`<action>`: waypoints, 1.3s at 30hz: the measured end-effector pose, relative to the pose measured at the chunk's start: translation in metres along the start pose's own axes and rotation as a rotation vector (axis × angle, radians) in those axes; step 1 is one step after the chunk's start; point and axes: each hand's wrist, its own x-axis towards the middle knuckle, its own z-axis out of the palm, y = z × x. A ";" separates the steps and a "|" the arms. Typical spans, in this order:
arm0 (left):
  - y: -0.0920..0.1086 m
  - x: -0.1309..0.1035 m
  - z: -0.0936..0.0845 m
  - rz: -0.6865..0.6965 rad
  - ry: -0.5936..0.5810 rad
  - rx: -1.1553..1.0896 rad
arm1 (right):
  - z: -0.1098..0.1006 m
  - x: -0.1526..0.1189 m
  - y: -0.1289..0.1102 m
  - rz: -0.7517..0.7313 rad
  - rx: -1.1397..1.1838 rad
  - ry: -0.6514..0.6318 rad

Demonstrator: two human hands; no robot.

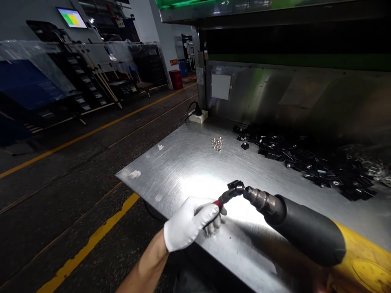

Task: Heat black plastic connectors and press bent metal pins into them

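Observation:
My left hand (192, 221), in a white glove, is closed round the red-handled pliers (224, 199). The plier jaws grip a small black part (236, 185) above the steel table. Close to that part, on its right, is the stepped metal nose of a yellow and black power tool (308, 228), which reaches in from the right edge. Only a dim sliver of my right hand (321, 285) shows under the tool's yellow body; its fingers are mostly hidden. A bright patch of light falls on the table around the pliers.
A small cluster of shiny metal pieces (217, 143) lies on the steel table (174, 162). Many black parts (305, 162) are heaped along the back right, beside silvery pieces (375, 169). A white power strip (198, 116) sits at the far corner. Racks (82, 77) stand across the aisle.

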 end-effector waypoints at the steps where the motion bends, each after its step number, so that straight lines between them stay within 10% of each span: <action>1: 0.000 0.000 0.000 0.001 0.002 0.001 | -0.004 -0.003 -0.002 0.008 -0.013 0.013; 15: -0.002 -0.002 0.004 0.013 0.040 0.014 | 0.006 -0.006 -0.020 -0.025 -0.063 -0.069; 23: -0.004 -0.006 0.012 0.031 0.133 0.061 | -0.029 0.010 -0.046 -0.007 -0.038 -0.161; 39: -0.009 -0.006 0.035 0.054 0.173 0.003 | -0.008 0.016 -0.020 -0.016 -0.009 -0.267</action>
